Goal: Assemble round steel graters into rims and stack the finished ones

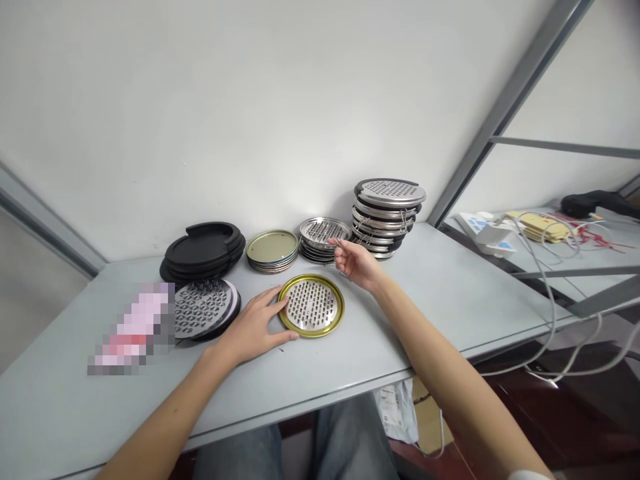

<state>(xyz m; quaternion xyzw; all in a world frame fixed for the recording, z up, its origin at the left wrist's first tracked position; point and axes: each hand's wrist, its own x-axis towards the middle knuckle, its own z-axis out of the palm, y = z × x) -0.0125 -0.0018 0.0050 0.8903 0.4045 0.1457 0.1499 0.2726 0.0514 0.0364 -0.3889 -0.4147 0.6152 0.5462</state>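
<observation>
While the left hand (pixel 257 323) sits spread, fingertips just touching the left rim of the gold-rimmed disc (pixel 311 305), light steady pressure's best imo | right hand (pixel 356 263) is curled, can't tell what's in it | silver perforated stack (pixel 323 231) just beyond

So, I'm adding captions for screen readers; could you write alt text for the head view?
A person's left hand touches a gold-rimmed perforated disc on a grey table, while their right hand, fingers drawn together, is just beyond it. Stacks of round pieces stand before a white wall.
</observation>
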